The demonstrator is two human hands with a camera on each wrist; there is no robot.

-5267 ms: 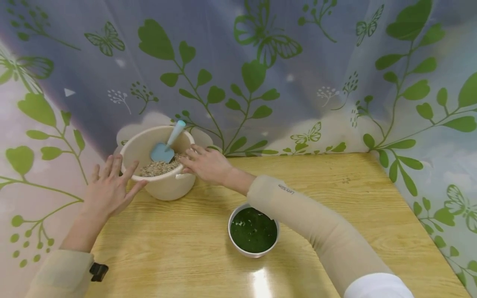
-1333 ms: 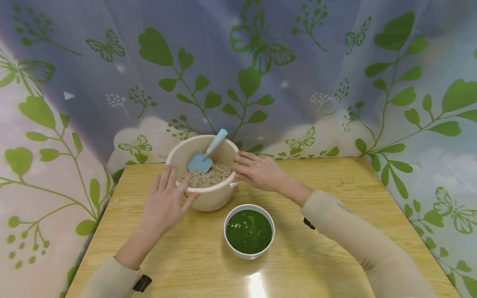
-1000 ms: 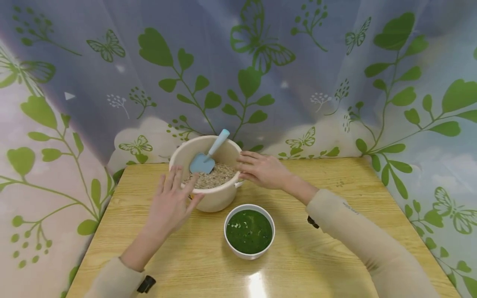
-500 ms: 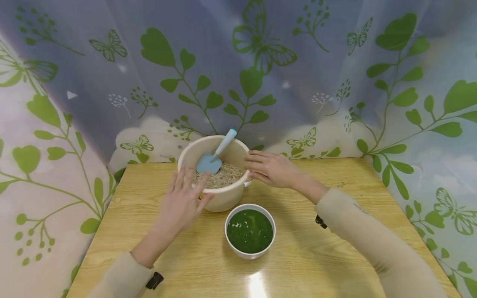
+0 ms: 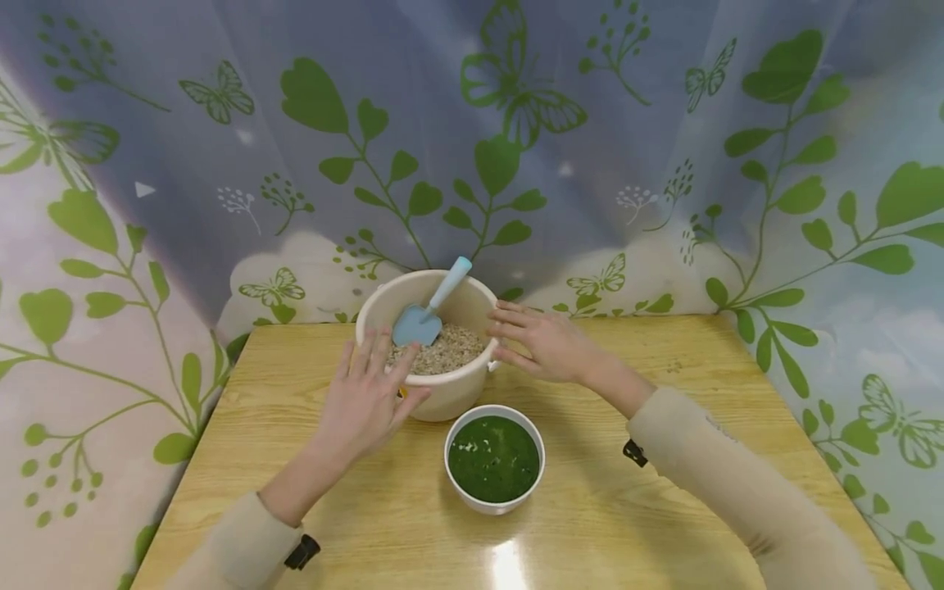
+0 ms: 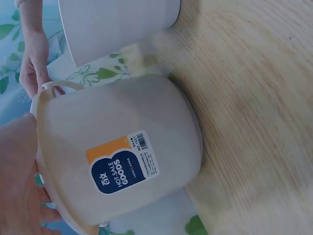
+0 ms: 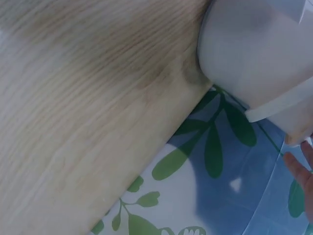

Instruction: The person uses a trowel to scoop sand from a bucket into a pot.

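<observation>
A cream plastic bucket (image 5: 442, 401) stands upright at the back of the table, part-filled with a coarse, flaky tan grain-like material (image 5: 450, 348). Leaning inside it is a pale blue scoop (image 5: 418, 325), handle up against the back rim. My left hand (image 5: 361, 410) lies with spread fingers at the bucket's front left rim. On the opposite side, my right hand (image 5: 542, 340) touches the right rim with nearly straight fingers. In the left wrist view the bucket shows a blue and orange label (image 6: 122, 169). The right wrist view catches only some right fingers (image 7: 298, 169) by the rim.
Just in front of the bucket sits a white bowl (image 5: 494, 508) of dark green liquid with pale bits. The wooden table (image 5: 664, 459) meets a leaf-and-butterfly patterned curtain (image 5: 413, 156) behind and at both sides.
Over these seconds the bucket has moved right along the table, from the left end to behind the bowl, both hands travelling with it. In the last half second it has barely shifted.
</observation>
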